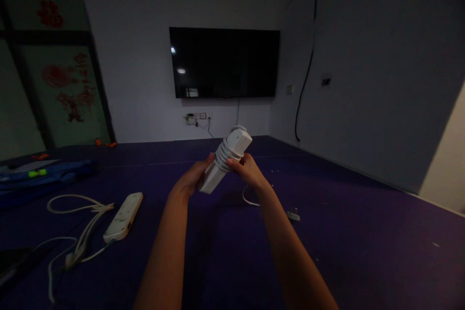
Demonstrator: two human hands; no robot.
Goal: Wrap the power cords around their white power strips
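Observation:
A white power strip is held up in the middle, tilted with its upper end to the right. Several turns of its white cord wrap round its upper half. My left hand is closed on the strip's left side, thumb along its edge. From the right, my right hand grips the strip and the wound cord, its thumb on the turns. A loose length of cord hangs behind my right wrist, and a plug lies on the purple floor right of my forearm.
To the left, a second white power strip lies beside its bundled cord. Blue cloth with a yellow-green object is farther left. A black television hangs on the far wall, and a dark cable dangles along the right wall.

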